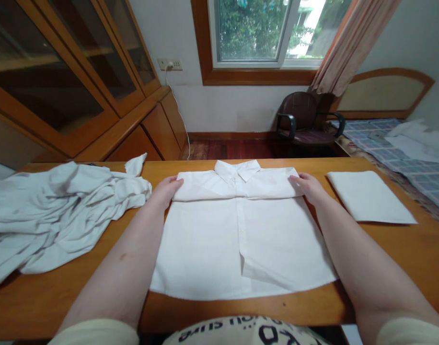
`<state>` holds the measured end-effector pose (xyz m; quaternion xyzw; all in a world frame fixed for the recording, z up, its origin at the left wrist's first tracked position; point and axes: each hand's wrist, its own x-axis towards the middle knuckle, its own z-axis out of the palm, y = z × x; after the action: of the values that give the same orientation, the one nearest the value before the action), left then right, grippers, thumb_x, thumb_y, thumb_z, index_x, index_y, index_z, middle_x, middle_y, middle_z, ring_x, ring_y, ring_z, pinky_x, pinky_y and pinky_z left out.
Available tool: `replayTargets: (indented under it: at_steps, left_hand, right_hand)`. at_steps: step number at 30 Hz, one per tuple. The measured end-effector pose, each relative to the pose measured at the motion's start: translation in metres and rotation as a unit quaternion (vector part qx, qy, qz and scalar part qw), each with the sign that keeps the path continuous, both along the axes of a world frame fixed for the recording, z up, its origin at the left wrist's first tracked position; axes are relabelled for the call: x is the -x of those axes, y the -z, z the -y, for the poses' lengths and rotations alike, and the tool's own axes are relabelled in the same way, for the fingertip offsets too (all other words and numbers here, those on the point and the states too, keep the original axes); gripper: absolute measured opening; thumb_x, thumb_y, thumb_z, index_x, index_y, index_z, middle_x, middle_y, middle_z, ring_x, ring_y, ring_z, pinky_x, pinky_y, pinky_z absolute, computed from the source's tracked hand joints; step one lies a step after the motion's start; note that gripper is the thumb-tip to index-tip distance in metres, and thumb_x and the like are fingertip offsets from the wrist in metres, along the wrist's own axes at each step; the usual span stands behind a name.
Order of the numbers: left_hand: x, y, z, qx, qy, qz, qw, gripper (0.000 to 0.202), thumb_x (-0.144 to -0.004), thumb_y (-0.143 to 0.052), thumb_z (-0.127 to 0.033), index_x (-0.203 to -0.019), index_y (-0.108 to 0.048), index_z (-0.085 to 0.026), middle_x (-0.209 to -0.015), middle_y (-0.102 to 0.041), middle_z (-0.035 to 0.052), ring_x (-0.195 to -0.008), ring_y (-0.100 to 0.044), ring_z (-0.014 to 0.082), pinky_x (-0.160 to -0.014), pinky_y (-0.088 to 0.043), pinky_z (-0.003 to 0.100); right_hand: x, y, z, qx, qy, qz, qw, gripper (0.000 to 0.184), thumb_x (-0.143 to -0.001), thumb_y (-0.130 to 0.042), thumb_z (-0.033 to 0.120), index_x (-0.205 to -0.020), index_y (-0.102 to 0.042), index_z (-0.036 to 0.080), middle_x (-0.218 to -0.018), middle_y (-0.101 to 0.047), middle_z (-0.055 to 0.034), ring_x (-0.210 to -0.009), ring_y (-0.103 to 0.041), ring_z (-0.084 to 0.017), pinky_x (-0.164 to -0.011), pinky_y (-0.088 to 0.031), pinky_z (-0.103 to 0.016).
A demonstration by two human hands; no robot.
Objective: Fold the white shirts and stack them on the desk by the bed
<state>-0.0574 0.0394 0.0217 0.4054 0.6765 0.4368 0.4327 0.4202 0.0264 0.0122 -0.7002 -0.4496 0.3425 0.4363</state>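
A white collared shirt [241, 239] lies flat on the wooden table [402, 258], collar away from me, with its sleeves folded across the chest. My left hand [167, 189] grips the shirt's left shoulder edge, fingers curled over the folded sleeve. At the opposite shoulder edge my right hand [309, 187] holds the cloth the same way. Both forearms reach along the shirt's sides.
A crumpled heap of white garments [57, 211] covers the table's left end. A neatly folded white cloth [370, 197] lies at the right. Beyond the table stand a wooden glass-door cabinet [72, 81], a dark armchair [306, 122] under a window, and a bed [413, 153].
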Motion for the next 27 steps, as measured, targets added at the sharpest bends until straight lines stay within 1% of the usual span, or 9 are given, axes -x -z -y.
replayTargets:
  at_steps: [3,6,10,13,17,20,22,24,27]
  left_hand:
    - [0.004,0.002,-0.001,0.035,0.034,0.04,0.998,0.029,-0.066,-0.074,-0.028,-0.089,-0.067,-0.013,-0.083,-0.072,0.0091,-0.075,-0.068,0.0214,-0.068,-0.052,0.029]
    - [0.007,-0.004,0.002,0.045,0.054,0.098,0.993,0.021,-0.068,-0.072,-0.026,-0.084,-0.067,-0.013,-0.082,-0.072,0.0088,-0.075,-0.068,0.0205,-0.069,-0.053,0.028]
    - [0.014,-0.014,0.014,0.007,0.089,0.171,0.981,0.03,-0.064,-0.076,-0.028,-0.088,-0.067,-0.013,-0.088,-0.072,0.0084,-0.084,-0.067,0.0214,-0.078,-0.054,0.032]
    - [0.024,-0.015,0.027,-0.008,0.125,0.163,0.979,0.034,-0.057,-0.08,-0.032,-0.084,-0.069,-0.013,-0.089,-0.072,0.0088,-0.088,-0.067,0.0234,-0.082,-0.053,0.033]
    - [0.044,-0.011,0.041,0.036,0.211,0.071,0.974,0.032,-0.056,-0.079,-0.043,-0.072,-0.071,-0.016,-0.081,-0.073,0.0075,-0.084,-0.066,0.0259,-0.085,-0.051,0.037]
    - [0.055,-0.011,0.047,0.062,0.291,-0.038,0.954,0.036,-0.061,-0.073,-0.053,-0.067,-0.072,-0.018,-0.079,-0.073,0.0078,-0.085,-0.066,0.0284,-0.087,-0.049,0.041]
    - [0.057,-0.015,0.051,0.05,0.344,-0.106,0.932,0.039,-0.064,-0.069,-0.057,-0.072,-0.075,-0.019,-0.092,-0.074,0.0088,-0.099,-0.063,0.0309,-0.095,-0.044,0.041]
    - [0.053,-0.021,0.055,0.042,0.384,-0.17,0.907,0.042,-0.066,-0.066,-0.059,-0.082,-0.076,-0.021,-0.112,-0.07,0.0084,-0.113,-0.057,0.0316,-0.101,-0.039,0.04]
    - [0.04,-0.031,0.063,0.049,0.387,-0.277,0.878,0.051,-0.069,-0.061,-0.059,-0.104,-0.072,-0.023,-0.125,-0.063,0.0065,-0.116,-0.056,0.0304,-0.099,-0.04,0.037]
  right_hand:
    - [-0.002,-0.001,-0.002,0.037,-0.038,-0.086,0.995,0.028,-0.066,-0.072,0.037,-0.086,-0.067,0.018,-0.084,-0.071,-0.0069,-0.075,-0.066,-0.022,-0.062,-0.052,-0.029]
    - [-0.007,-0.006,-0.001,0.037,-0.055,-0.156,0.986,0.024,-0.063,-0.074,0.03,-0.083,-0.067,0.018,-0.082,-0.072,-0.0072,-0.074,-0.066,-0.022,-0.064,-0.053,-0.029]
    - [-0.019,-0.011,0.009,0.022,-0.108,-0.212,0.971,0.023,-0.061,-0.074,0.03,-0.08,-0.067,0.02,-0.085,-0.072,-0.0068,-0.078,-0.067,-0.022,-0.069,-0.054,-0.03]
    - [-0.028,-0.013,0.021,0.036,-0.144,-0.182,0.972,0.022,-0.059,-0.073,0.034,-0.076,-0.067,0.021,-0.085,-0.072,-0.0067,-0.082,-0.067,-0.024,-0.074,-0.053,-0.031]
    - [-0.038,-0.015,0.037,0.082,-0.215,-0.088,0.969,0.03,-0.058,-0.073,0.044,-0.075,-0.069,0.02,-0.083,-0.072,-0.0059,-0.083,-0.065,-0.025,-0.078,-0.051,-0.034]
    - [-0.041,-0.02,0.048,0.091,-0.239,-0.015,0.967,0.041,-0.061,-0.072,0.057,-0.075,-0.07,0.019,-0.083,-0.072,-0.0062,-0.082,-0.064,-0.025,-0.078,-0.049,-0.034]
    - [-0.039,-0.026,0.053,0.084,-0.246,0.027,0.965,0.049,-0.063,-0.067,0.066,-0.077,-0.07,0.019,-0.086,-0.071,-0.0075,-0.085,-0.063,-0.026,-0.079,-0.049,-0.034]
    - [-0.035,-0.031,0.058,0.077,-0.267,0.058,0.959,0.056,-0.065,-0.063,0.071,-0.083,-0.07,0.018,-0.091,-0.071,-0.0083,-0.09,-0.062,-0.028,-0.081,-0.048,-0.035]
    - [-0.025,-0.04,0.063,0.071,-0.302,0.126,0.942,0.056,-0.073,-0.057,0.069,-0.092,-0.068,0.018,-0.095,-0.07,-0.0077,-0.089,-0.062,-0.027,-0.078,-0.048,-0.034]
